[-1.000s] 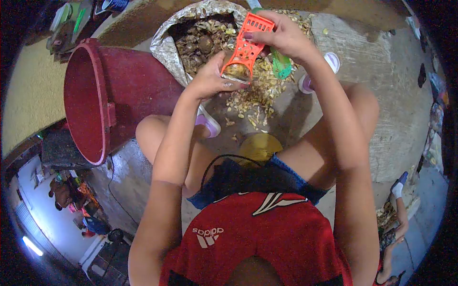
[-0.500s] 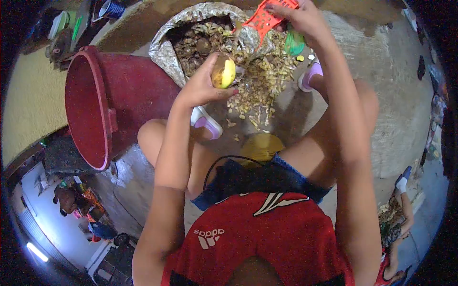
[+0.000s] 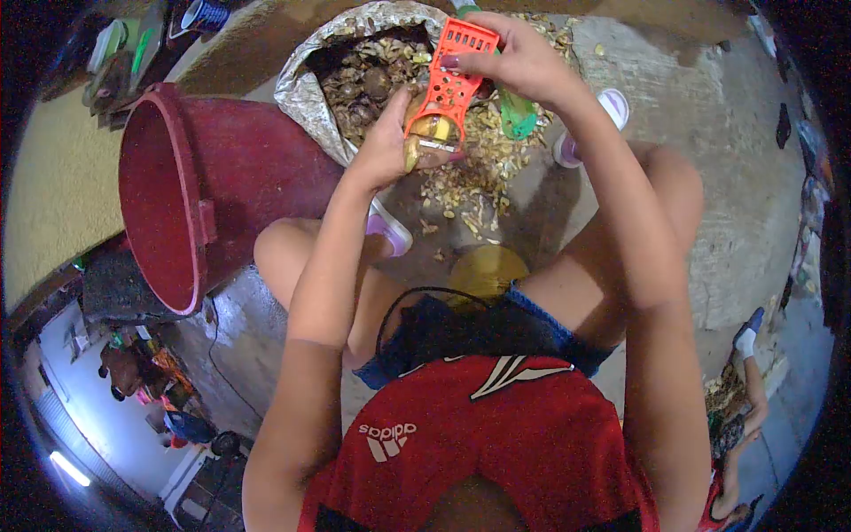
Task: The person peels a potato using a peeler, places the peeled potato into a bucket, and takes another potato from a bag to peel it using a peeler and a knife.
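A partly peeled potato (image 3: 434, 127) rests in my left hand (image 3: 381, 149), whose fingers curl around it. Yellow flesh shows beside the brown skin. My right hand (image 3: 532, 62) grips an orange peeler (image 3: 441, 94) by its perforated handle, thumb pressed on top. The peeler's blade end lies over the potato, hiding part of it. Just beyond both hands stands an open silvery sack (image 3: 306, 93) with brown potatoes (image 3: 377, 84) inside.
Peelings (image 3: 474, 191) are scattered on the floor between my feet. A large red bin (image 3: 257, 155) lies tipped at the left. Green plastic (image 3: 517, 120) sits among the peelings. A round yellow object (image 3: 489, 273) is between my legs. Other people are at the edges.
My right hand has come down and left, bringing the peeler from above the pile onto the potato. My left hand has shifted slightly right, and the potato has turned in it.
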A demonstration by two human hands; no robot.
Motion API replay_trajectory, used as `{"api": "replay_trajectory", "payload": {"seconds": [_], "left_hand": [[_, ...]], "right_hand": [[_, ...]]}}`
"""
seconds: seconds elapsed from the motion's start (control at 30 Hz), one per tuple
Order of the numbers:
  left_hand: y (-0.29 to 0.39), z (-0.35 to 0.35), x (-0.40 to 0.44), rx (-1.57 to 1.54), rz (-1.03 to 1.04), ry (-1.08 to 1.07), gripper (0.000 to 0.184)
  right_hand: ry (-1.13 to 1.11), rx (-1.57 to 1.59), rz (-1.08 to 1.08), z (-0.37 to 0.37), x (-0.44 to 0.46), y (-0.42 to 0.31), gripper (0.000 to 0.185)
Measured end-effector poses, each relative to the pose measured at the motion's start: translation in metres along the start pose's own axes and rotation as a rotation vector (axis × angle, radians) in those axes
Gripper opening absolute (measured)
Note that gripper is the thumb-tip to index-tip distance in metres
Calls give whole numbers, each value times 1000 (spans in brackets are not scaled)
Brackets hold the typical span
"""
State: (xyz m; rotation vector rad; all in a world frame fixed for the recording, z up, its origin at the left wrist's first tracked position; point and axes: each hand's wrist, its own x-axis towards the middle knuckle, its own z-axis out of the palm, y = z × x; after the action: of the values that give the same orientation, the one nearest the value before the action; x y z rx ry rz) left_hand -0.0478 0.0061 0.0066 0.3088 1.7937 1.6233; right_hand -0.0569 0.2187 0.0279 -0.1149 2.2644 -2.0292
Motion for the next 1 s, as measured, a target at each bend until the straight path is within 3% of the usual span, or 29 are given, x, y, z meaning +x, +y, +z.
{"api": "replay_trajectory", "payload": {"seconds": [0.13, 0.23, 0.33, 0.43, 0.5, 0.63, 0.67, 0.77, 0.83, 0.97, 1.0], "left_hand": [[3, -3, 1, 192, 117, -64, 82], [14, -2, 2, 303, 95, -57, 81], [20, -4, 4, 309, 138, -45, 76], [19, -6, -3, 362, 211, -47, 70], [11, -12, -9, 457, 194, -68, 71], [17, -12, -10, 347, 64, -15, 73], [20, -10, -11, 301, 70, -16, 74], [22, -8, -14, 123, 65, -25, 74], [16, -10, -11, -55, 29, -56, 75], [12, -13, -4, 77, 44, -32, 74], [13, -12, -4, 52, 28, -30, 72]], "right_hand": [[-9, -41, 12, 1, -2, -7, 31], [-31, -41, 13, -8, -3, -17, 14], [46, -147, -154, -12, 1, -16, 15], [314, -306, 37, -37, 2, -33, 16], [324, -14, 131, -53, 9, -33, 15], [328, -250, 145, -41, -1, -34, 12], [362, -470, 10, -42, 0, -26, 16], [363, -262, 164, -37, -1, -37, 21], [365, -419, 160, -37, -2, -42, 22], [309, -469, 181, -35, -5, -48, 21], [252, -302, 158, -33, -4, -41, 20]]}}
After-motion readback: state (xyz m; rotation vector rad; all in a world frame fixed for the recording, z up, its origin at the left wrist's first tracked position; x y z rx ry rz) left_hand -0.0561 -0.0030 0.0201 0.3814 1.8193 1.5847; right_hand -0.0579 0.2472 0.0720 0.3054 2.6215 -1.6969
